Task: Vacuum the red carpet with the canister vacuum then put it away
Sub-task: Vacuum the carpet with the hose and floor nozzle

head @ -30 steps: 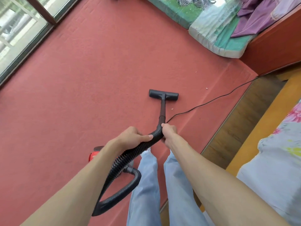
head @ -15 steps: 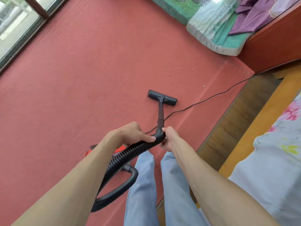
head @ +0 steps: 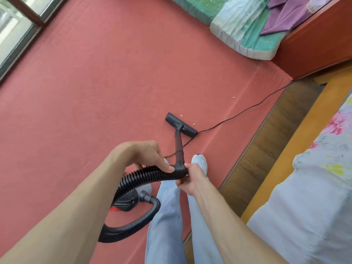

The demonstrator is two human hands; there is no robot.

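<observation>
Grips ribbed black hose (head: 144,174) from above with left hand (head: 141,159), palm down, fingers wrapped over, thumb tip pressed near the elbow bend. Clasps that bend from the right side with right hand (head: 192,178), fingers curled round it. Both forearms bare, reaching forward, meeting at centre.

Smooth rigid black wand (head: 179,143) sloping from the bend down to flat bar-shaped floor nozzle (head: 181,127), sat at an angle on red carpet (head: 95,82). Hose corrugated, glossy, looping back under left forearm to canister (head: 125,203): red-and-black body, grey socket, on carpet just beside left leg. Thin black power cord (head: 238,114) trailing across carpet, passing beside nozzle. Few white scraps (head: 233,97) near nozzle. Carpet short-pile, matte, faintly creased.

Light blue trousers (head: 165,216), pale shoe (head: 200,161). Worn green-grey cushion (head: 245,33) and purple cloth (head: 285,16) top right; wood floor (head: 266,141) and floral sheet (head: 314,206) at right.
</observation>
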